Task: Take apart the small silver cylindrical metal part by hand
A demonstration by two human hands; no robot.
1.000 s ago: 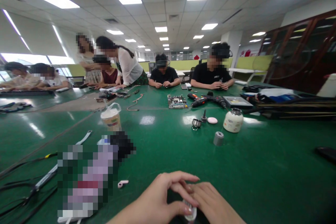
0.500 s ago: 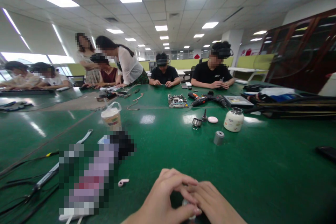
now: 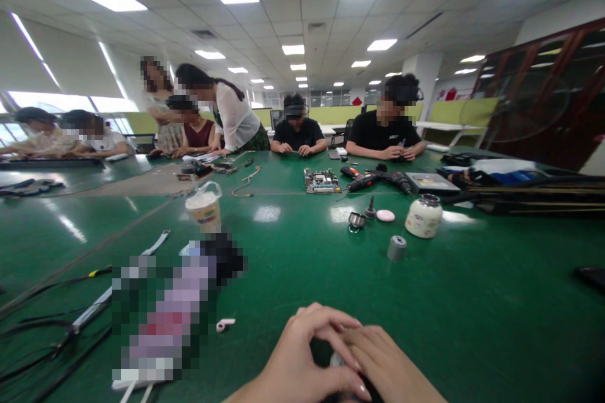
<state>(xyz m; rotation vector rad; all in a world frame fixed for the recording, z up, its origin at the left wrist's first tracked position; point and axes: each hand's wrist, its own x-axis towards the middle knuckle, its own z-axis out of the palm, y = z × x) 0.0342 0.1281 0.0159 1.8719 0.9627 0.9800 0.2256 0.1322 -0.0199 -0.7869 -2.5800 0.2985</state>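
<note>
My left hand (image 3: 302,362) and my right hand (image 3: 390,368) meet at the bottom edge of the view, low over the green table (image 3: 472,302). Both have their fingers curled and pinched round a small whitish object (image 3: 336,360), most of which is hidden under the fingers. I cannot make out what it is. A small white clip-like piece (image 3: 225,325) lies on the table just left of my left hand.
Ahead stand a white jar (image 3: 424,216), a grey cap (image 3: 396,248), a pink disc (image 3: 385,215), a metal ring (image 3: 355,221), a bagged cup (image 3: 205,209), a circuit board (image 3: 321,181) and a power drill (image 3: 373,181). Cables (image 3: 57,327) lie left. Several people sit round the far edge.
My hands have slid slightly down and right, closing tighter round the small object so less of it shows. The view has tipped a little.
</note>
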